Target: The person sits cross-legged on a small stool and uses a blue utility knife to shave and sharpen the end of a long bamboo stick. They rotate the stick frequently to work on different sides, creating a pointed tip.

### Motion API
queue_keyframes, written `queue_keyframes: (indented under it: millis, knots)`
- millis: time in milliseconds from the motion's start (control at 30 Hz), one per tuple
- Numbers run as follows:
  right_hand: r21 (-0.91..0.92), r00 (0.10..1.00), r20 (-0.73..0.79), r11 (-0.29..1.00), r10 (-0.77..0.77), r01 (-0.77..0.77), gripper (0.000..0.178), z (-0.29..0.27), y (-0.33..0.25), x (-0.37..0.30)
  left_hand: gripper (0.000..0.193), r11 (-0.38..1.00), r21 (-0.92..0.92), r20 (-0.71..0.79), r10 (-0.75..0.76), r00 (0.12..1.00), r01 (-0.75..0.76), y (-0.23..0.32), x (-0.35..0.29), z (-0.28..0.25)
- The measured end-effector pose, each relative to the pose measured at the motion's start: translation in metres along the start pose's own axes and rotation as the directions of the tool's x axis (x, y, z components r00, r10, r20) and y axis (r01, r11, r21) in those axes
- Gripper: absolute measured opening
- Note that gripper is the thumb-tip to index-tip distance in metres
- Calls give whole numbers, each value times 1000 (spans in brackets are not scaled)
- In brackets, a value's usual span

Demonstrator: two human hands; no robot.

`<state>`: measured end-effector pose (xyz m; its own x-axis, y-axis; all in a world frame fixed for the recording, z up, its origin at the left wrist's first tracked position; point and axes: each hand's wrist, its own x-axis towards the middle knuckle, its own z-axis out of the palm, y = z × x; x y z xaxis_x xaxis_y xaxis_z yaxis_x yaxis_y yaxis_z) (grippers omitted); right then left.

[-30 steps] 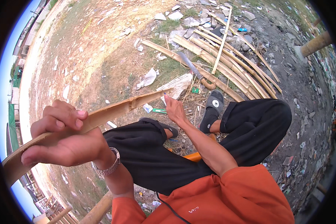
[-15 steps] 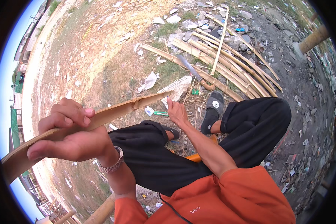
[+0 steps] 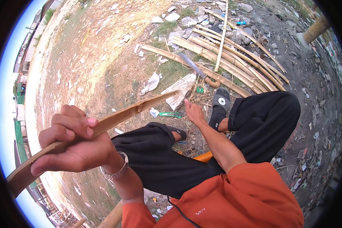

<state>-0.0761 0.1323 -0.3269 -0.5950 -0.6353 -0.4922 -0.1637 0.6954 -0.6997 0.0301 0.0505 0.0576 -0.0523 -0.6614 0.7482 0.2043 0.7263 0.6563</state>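
Observation:
My left hand [image 3: 77, 140] is closed around a split bamboo strip [image 3: 140, 106], thumb beneath and fingers curled over its upper edge. The strip slants from the lower left up to a tapered tip near the centre. My right hand [image 3: 194, 112] is just right of that tip, apart from it; one finger stretches out, the others are partly hidden, and nothing shows in it. A long knife [image 3: 192, 64] with a curved brown handle [image 3: 212, 82] lies beyond, across the bamboo on the ground. A pale slab [image 3: 180, 91] rests behind the strip's tip.
Several split bamboo strips [image 3: 231, 66] lie in a pile at the far right of my feet. A green-and-white item [image 3: 170, 114] is on the ground between my feet. A thick bamboo post [image 3: 316, 29] stands at the upper right. Scraps litter the ground.
My right hand has come away from the strip's tip, moving slightly right and down. My left hand still grips the strip, which has barely shifted.

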Motion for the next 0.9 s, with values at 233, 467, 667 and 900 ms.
queue_keyframes:
  millis: [233, 467, 667, 900]
  knots:
    - [247, 959, 49, 934, -279, 259, 64, -13, -68, -31, 63, 877, -455, 387, 35, 921, 158, -18, 14, -32]
    - [133, 994, 41, 986, -106, 99, 67, -11, -63, -21, 63, 855, -492, 434, 79, 897, 162, -19, 17, -32]
    - [262, 985, 113, 961, -128, 94, 70, -34, -112, -65, 65, 911, -396, 366, 44, 930, 112, -15, 15, -43]
    - [513, 896, 134, 804, -423, 302, 57, -89, -151, -151, 67, 886, -461, 414, 173, 894, 42, -10, 2, -24]
